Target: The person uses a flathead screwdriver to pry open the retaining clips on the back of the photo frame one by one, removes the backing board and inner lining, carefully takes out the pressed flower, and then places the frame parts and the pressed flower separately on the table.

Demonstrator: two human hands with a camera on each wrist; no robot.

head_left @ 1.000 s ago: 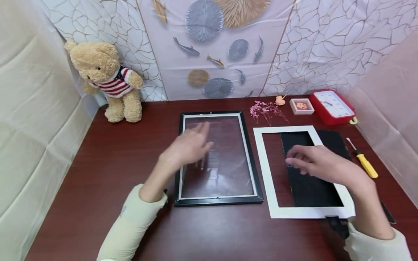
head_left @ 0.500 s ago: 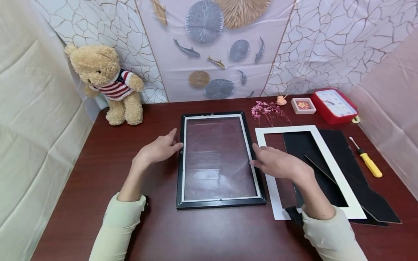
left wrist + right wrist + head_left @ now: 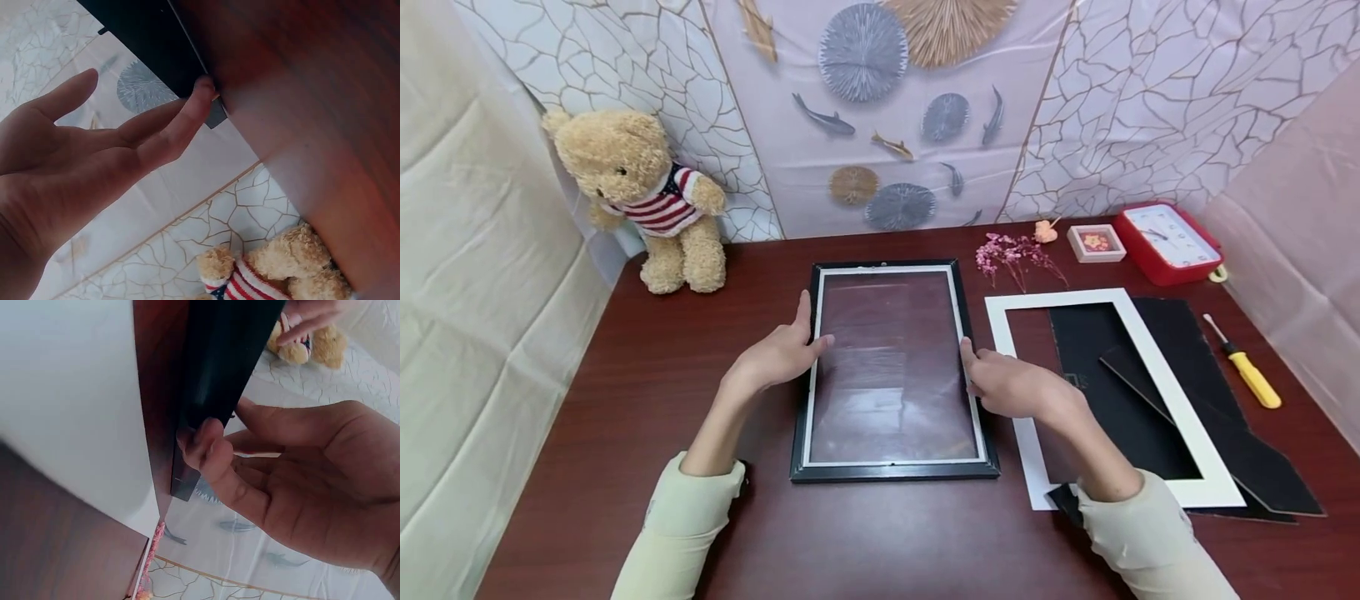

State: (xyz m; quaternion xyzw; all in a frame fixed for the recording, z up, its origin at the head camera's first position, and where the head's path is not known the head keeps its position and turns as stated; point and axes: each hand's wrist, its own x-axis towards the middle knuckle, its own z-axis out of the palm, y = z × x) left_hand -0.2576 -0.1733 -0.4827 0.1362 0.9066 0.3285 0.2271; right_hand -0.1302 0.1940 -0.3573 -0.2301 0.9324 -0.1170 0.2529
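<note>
A black picture frame (image 3: 895, 472) with a pale inner lip and a clear pane (image 3: 887, 375) lies on the dark red-brown table. My left hand (image 3: 772, 357) is at its left side, index finger extended along the edge and thumb over the rail. In the left wrist view the fingertips touch the outer side of the frame (image 3: 147, 47), thumb apart from it. From the other side, my right hand (image 3: 1018, 385) holds the right rail. The right wrist view shows curled fingers (image 3: 215, 459) against the frame's side and the thumb at its upper edge.
To the right, a white mat (image 3: 1026, 450) overlaps a black backing board (image 3: 1172, 333) with a stand leg. A yellow-handled screwdriver (image 3: 1251, 375) lies beyond. Pink dried flowers (image 3: 1011, 254), a small box (image 3: 1096, 243) and a red clock (image 3: 1172, 246) stand behind; a teddy bear (image 3: 658, 200) sits back left.
Both hands have come to the frame's two sides, the left from above the pane, the right from over the mat. The frame's near end has shifted slightly left.
</note>
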